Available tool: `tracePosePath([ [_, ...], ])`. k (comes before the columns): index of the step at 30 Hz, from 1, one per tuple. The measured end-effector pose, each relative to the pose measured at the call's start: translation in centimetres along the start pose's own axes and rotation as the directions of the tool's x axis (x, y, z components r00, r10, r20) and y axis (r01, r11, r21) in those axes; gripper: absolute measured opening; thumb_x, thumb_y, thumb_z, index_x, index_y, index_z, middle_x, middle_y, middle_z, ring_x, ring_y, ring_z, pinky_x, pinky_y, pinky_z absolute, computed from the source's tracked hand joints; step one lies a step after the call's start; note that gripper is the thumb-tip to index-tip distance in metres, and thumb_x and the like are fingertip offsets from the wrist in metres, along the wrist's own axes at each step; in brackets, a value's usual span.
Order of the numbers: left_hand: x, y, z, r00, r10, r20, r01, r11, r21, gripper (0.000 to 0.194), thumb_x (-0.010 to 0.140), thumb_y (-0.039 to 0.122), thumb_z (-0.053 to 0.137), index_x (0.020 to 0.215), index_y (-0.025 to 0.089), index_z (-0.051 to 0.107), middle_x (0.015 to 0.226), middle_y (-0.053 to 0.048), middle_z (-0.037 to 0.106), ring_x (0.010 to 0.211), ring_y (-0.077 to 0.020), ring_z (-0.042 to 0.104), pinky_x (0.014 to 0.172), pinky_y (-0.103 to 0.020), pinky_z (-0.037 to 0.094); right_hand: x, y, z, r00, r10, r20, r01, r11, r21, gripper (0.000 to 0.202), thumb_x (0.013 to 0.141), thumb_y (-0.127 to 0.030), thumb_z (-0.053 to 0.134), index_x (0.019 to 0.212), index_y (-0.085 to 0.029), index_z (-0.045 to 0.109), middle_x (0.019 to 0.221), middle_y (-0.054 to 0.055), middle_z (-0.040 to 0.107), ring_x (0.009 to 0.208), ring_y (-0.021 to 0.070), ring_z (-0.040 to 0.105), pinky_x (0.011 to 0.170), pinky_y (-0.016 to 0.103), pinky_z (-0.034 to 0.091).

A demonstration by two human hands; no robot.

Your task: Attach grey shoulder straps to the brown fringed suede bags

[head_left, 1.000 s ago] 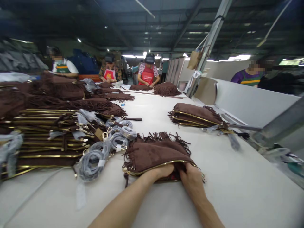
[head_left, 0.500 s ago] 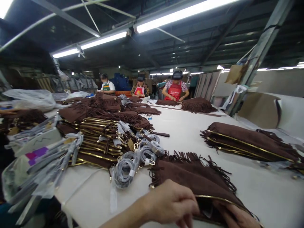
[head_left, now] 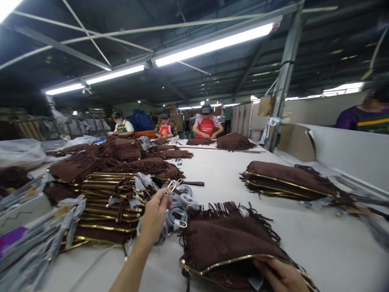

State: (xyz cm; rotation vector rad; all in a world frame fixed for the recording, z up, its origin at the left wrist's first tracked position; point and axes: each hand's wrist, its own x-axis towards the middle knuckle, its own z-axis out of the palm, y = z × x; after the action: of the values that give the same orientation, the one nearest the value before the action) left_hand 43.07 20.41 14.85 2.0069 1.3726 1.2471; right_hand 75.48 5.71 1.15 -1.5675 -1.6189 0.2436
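Observation:
My left hand (head_left: 155,215) is out over the coiled straps (head_left: 178,213) in clear wrap, closed in a pinch. A gold clasp (head_left: 172,185) sticks up at its fingertips; most of that strap is hidden behind the hand. In front of me lies a brown fringed bag (head_left: 225,239) with its gold zip open. At the near right of the bag, my right hand (head_left: 281,275) grips the edge of the opening, some fingers inside and out of sight. Something pale and clear shows within the bag.
A pile of brown bags with gold zips (head_left: 106,202) stands left of the straps. Long plastic-wrapped pieces (head_left: 33,259) lie at the near left. More stacked bags (head_left: 288,178) rest at the right. Co-workers, one in a red apron (head_left: 206,126), work across the white table (head_left: 212,170).
My left hand has gone from the bag's opening up and left to the straps, and a gold clasp is raised there. The right hand stays at the bag, whose opening gapes wider. The view has turned right.

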Motion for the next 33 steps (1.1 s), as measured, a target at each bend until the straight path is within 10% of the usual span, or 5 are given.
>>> tracePosePath([
  [5, -0.2, 6.9, 4.9, 0.937, 0.117, 0.329, 0.111, 0.794, -0.598, 0.035, 0.086, 0.052, 0.052, 0.093, 0.018, 0.058, 0.06, 0.006, 0.044, 0.045, -0.0069, 0.031, 0.043, -0.019, 0.022, 0.0, -2.3, -0.5, 0.999, 0.035, 0.035, -0.04, 0.989, 0.14, 0.025, 0.088, -0.043, 0.057, 0.088, -0.028, 0.077, 0.087, 0.004, 0.076, 0.082, 0.0258, 0.07, 0.075, 0.032, 0.055],
  [12, -1.5, 8.0, 12.4, 0.803, 0.259, 0.536, 0.059, 0.861, -0.505, 0.03, 0.091, 0.04, 0.044, 0.073, 0.018, 0.053, 0.063, 0.005, 0.045, 0.054, -0.0093, 0.035, 0.05, -0.021, 0.029, -0.5, -3.5, -1.9, 0.981, 0.1, 0.164, -0.163, 0.886, 0.434, 0.02, 0.081, -0.038, 0.068, 0.068, -0.022, 0.072, 0.068, 0.002, 0.067, 0.068, 0.0208, 0.059, 0.065, 0.03, 0.045],
  [19, -2.2, 7.3, 13.9, 0.809, 0.301, 0.504, -0.148, 0.935, -0.321, 0.023, 0.087, 0.021, 0.038, 0.065, 0.02, 0.045, 0.061, 0.003, 0.046, 0.062, -0.0133, 0.045, 0.061, -0.025, 0.036, -0.4, -3.8, -3.0, 0.931, 0.194, 0.309, -0.359, 0.643, 0.677, 0.027, 0.069, -0.045, 0.08, 0.072, -0.019, 0.074, 0.068, 0.003, 0.068, 0.065, 0.0183, 0.057, 0.063, 0.03, 0.041],
  [33, -6.7, 7.3, 16.7, 0.758, 0.452, 0.471, -0.306, 0.883, -0.355, 0.019, 0.08, 0.004, 0.036, 0.079, 0.02, 0.047, 0.1, -0.008, 0.056, 0.094, -0.02, 0.054, 0.086, -0.034, 0.044, 0.9, -4.4, -0.4, 0.905, 0.407, 0.12, -0.33, 0.497, 0.803, 0.03, 0.069, -0.043, 0.077, 0.075, -0.018, 0.063, 0.06, -0.002, 0.061, 0.044, 0.0058, 0.029, 0.043, 0.021, 0.016],
])
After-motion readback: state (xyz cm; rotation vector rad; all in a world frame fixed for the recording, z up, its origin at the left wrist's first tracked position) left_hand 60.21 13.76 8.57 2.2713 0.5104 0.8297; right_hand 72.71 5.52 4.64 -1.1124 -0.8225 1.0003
